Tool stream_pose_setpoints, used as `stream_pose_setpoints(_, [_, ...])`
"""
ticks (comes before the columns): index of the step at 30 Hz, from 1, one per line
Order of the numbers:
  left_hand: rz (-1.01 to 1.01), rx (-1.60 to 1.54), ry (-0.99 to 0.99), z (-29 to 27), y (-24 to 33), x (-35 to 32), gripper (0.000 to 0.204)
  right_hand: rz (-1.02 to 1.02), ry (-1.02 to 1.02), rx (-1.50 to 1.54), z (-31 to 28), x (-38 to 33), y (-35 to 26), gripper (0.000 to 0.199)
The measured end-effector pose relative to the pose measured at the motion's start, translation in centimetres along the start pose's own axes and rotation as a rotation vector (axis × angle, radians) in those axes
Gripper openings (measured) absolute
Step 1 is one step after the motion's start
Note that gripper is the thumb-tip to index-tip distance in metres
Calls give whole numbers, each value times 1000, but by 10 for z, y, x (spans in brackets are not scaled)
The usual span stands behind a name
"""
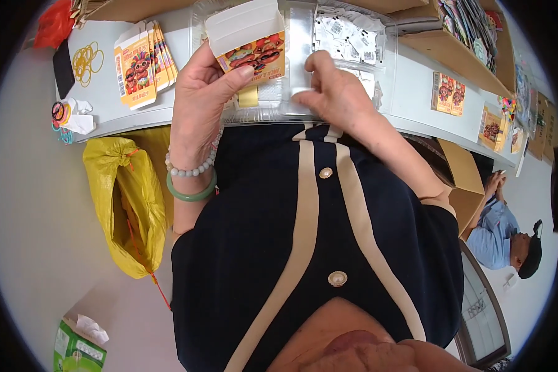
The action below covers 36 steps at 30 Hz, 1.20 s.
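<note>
Cardboard box (249, 46) in left hand (198, 93), flat cartons (144, 62) beside

A small cardboard box (249, 44) with an open white top and an orange printed front sits tilted, gripped at its lower left corner by the left hand (199, 99), thumb pressed on the printed face. Just to its right a clear plastic sleeve (301, 43) lies flat and upright in a clear tray (254, 113) on the table edge, the right hand (335, 93) touching its lower end with its fingertips.
</note>
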<state>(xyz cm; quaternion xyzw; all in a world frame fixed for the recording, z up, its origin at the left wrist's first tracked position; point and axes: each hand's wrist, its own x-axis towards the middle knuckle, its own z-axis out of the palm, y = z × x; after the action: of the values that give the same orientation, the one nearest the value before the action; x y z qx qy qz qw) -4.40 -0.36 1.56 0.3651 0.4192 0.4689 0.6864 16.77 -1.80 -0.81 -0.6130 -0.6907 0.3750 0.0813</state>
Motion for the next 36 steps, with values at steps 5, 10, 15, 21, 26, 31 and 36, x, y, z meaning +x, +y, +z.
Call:
stream_pose_setpoints(5, [-4,29,37,-6,-1,-3,38,34,95,270,-24,-1,19,27])
stream_pose_setpoints(10, [-21,30,-2,-2,-2,2,39,-129,-135,15,-30,-11,32,29])
stream_pose_setpoints(15, [-24,36,-48,2,-5,5,39,-321,-24,-322,-22,-9,33,28])
stream_pose_setpoints(21, [-46,39,-44,4,-9,7,40,-369,85,-145,-26,-12,45,15])
stream_pose_setpoints(26, [-79,39,-81,7,-11,8,38,-238,191,503,-43,-10,44,11])
stream_pose_setpoints(31, [-84,39,-155,10,-16,10,38,164,148,1006,-57,-11,46,11])
stream_pose_setpoints(36, [-132,10,-160,16,-18,8,39,173,90,971,-62,-11,42,22])
